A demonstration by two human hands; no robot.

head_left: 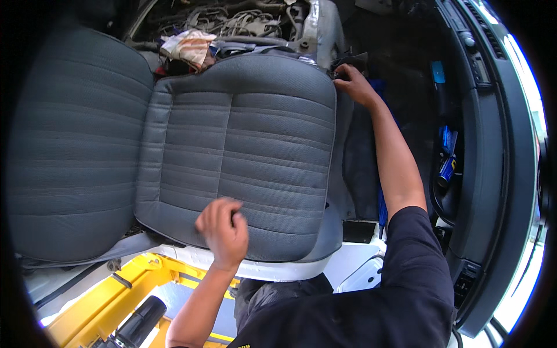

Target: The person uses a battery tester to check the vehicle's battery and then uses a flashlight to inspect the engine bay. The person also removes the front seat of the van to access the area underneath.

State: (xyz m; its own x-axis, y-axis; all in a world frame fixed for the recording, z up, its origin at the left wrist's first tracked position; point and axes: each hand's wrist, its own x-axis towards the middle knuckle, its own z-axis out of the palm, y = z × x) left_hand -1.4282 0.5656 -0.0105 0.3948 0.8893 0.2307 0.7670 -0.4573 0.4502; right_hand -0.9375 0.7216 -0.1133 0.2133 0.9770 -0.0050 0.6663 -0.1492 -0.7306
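Observation:
My left hand (223,232) hovers at or just over the near edge of a dark grey ribbed seat cushion (272,174). Its fingers are loosely bent, with a gap beside the thumb, and slightly blurred; nothing shows in it. Beyond the cushion's far right corner, my right arm stretches out. There my right hand (353,84) has its fingers bent and drawn together next to the seat edge. Whatever lies between those fingertips is too small and dark to make out. The matching seat backrest (75,145) stands to the left.
An exposed engine (243,26) lies past the cushion, with a stained cloth (190,47) near its edge. On the right runs the dashboard (493,174), with a blue can (447,170) beside it. A yellow metal frame (104,301) is at the lower left.

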